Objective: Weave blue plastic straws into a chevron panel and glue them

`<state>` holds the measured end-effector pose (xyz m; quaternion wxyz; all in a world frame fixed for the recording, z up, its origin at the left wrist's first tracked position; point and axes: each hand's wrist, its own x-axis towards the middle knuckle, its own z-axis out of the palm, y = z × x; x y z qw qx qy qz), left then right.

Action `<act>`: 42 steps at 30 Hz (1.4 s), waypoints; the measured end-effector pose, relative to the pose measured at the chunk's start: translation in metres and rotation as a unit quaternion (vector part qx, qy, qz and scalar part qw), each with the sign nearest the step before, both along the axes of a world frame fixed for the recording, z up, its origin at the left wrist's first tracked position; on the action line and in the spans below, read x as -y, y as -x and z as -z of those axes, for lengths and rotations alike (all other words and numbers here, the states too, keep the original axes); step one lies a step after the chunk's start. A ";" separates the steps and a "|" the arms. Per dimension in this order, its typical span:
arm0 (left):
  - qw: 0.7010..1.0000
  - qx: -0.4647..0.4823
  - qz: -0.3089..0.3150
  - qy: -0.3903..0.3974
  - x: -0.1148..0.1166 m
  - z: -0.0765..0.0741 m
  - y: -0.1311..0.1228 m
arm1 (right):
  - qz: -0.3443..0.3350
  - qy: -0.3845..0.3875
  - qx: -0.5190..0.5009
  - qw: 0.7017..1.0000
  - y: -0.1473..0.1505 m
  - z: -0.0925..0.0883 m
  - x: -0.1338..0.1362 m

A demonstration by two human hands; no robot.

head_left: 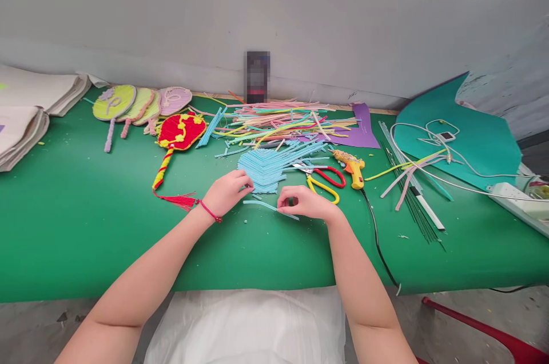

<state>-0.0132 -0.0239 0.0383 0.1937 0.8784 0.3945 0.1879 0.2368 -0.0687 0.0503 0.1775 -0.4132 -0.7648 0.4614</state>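
Between the thumb and fingers of my right hand [302, 202] is a light blue pipe cleaner [261, 203], held low over the table. My left hand [229, 190] is closed at the lower left edge of a flat panel of blue pipe cleaners [261, 168], set side by side in a V pattern. What its fingertips hold, if anything, is hidden. Loose blue strands fan out from the panel's upper right. Scissors [328, 186] with one red and one yellow handle lie right of the panel, their blades partly under blue strands. Beyond them rests a yellow glue gun [355, 172].
Behind the panel spreads a pile of coloured pipe cleaners [278, 121]. A red and yellow fan [178, 134] and several pastel fans [114, 104] lie left. The glue gun's black cord [373, 221] runs to the front edge. At right are green wires [407, 198] and a teal sheet [484, 141].
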 end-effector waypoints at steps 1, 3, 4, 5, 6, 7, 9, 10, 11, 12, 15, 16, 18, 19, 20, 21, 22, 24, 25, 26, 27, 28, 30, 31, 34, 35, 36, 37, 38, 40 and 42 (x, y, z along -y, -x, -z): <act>1.000 -0.023 0.016 -0.014 0.001 0.001 -0.001 | 0.003 0.002 -0.014 1.000 -0.003 -0.003 0.000; 0.997 -0.052 0.054 -0.024 0.003 0.005 -0.004 | 0.017 0.008 -0.053 0.998 -0.009 -0.009 0.000; 0.995 -0.061 0.071 -0.020 0.004 0.006 -0.006 | 0.027 0.010 -0.076 0.997 -0.012 -0.011 0.000; 0.994 -0.069 0.085 -0.012 0.004 0.008 -0.007 | 0.039 0.011 -0.100 0.994 -0.014 -0.012 0.000; 0.993 -0.075 0.092 0.000 0.004 0.009 -0.008 | 0.049 0.011 -0.124 0.991 -0.016 -0.012 0.000; 0.992 -0.081 0.094 0.014 0.003 0.010 -0.008 | 0.058 0.010 -0.146 0.988 -0.017 -0.012 -0.001; 0.991 -0.092 0.088 0.046 -0.001 0.011 -0.005 | 0.066 0.012 -0.179 0.982 -0.019 -0.009 -0.002; 0.990 -0.097 0.083 0.062 -0.004 0.010 -0.002 | 0.069 0.014 -0.191 0.979 -0.019 -0.008 -0.002; 0.989 -0.102 0.076 0.077 -0.007 0.009 0.002 | 0.071 0.016 -0.200 0.977 -0.019 -0.006 -0.003; 0.988 -0.108 0.067 0.090 -0.010 0.006 0.007 | 0.072 0.019 -0.207 0.975 -0.020 -0.005 -0.003; 0.986 -0.119 0.030 0.116 -0.015 -0.005 0.019 | 0.077 0.024 -0.218 0.973 -0.020 -0.004 -0.004; 0.986 -0.113 0.026 0.118 -0.015 -0.010 0.022 | 0.078 0.026 -0.219 0.972 -0.020 -0.005 -0.004; 0.987 -0.086 0.048 0.129 -0.012 -0.018 0.023 | 0.081 0.029 -0.226 0.970 -0.020 -0.005 -0.003; 0.984 -0.077 0.073 0.146 -0.009 -0.021 0.022 | 0.081 0.030 -0.232 0.969 -0.020 -0.005 -0.003; 0.978 -0.073 0.100 0.170 -0.006 -0.023 0.021 | 0.082 0.031 -0.239 0.967 -0.021 -0.005 -0.003; 0.969 -0.077 0.125 0.196 -0.003 -0.024 0.019 | 0.083 0.031 -0.246 0.965 -0.021 -0.004 -0.003; 0.961 -0.085 0.146 0.220 0.000 -0.024 0.016 | 0.086 0.031 -0.251 0.964 -0.021 -0.004 -0.003; 0.948 -0.100 0.178 0.243 0.004 -0.022 0.012 | 0.094 0.032 -0.250 0.963 -0.021 -0.003 -0.003; 0.945 -0.103 0.190 0.244 0.005 -0.020 0.010 | 0.098 0.033 -0.245 0.964 -0.021 -0.003 -0.003; 0.944 -0.102 0.201 0.240 0.006 -0.018 0.008 | 0.100 0.034 -0.239 0.965 -0.021 -0.002 -0.003; 0.944 -0.101 0.210 0.235 0.006 -0.015 0.007 | 0.100 0.035 -0.232 0.967 -0.020 -0.002 -0.004; 0.943 -0.099 0.217 0.232 0.007 -0.014 0.006 | 0.099 0.035 -0.227 0.968 -0.020 -0.002 -0.004; 0.942 -0.097 0.223 0.229 0.008 -0.011 0.003 | 0.093 0.035 -0.224 0.970 -0.019 -0.002 -0.004; 0.943 -0.096 0.222 0.229 0.008 -0.009 0.003 | 0.090 0.035 -0.225 0.970 -0.019 -0.002 -0.004; 0.944 -0.089 0.213 0.233 0.006 -0.008 0.002 | 0.088 0.036 -0.230 0.968 -0.019 -0.001 -0.005; 0.946 -0.085 0.207 0.233 0.004 -0.009 0.003 | 0.089 0.038 -0.231 0.968 -0.019 -0.001 -0.005; 0.951 -0.078 0.195 0.229 0.001 -0.010 0.006 | 0.091 0.039 -0.229 0.968 -0.019 -0.001 -0.005; 0.958 -0.066 0.174 0.217 -0.003 -0.012 0.010 | 0.093 0.041 -0.228 0.968 -0.019 -0.002 -0.004; 0.970 -0.047 0.139 0.195 -0.008 -0.013 0.016 | 0.096 0.042 -0.227 0.968 -0.019 -0.002 -0.004; 0.993 0.014 0.008 0.114 -0.021 -0.016 0.032 | 0.099 0.043 -0.227 0.968 -0.018 -0.002 -0.004; 0.980 0.055 -0.189 0.010 -0.036 -0.017 0.053 | 0.099 0.042 -0.228 0.968 -0.018 -0.002 -0.005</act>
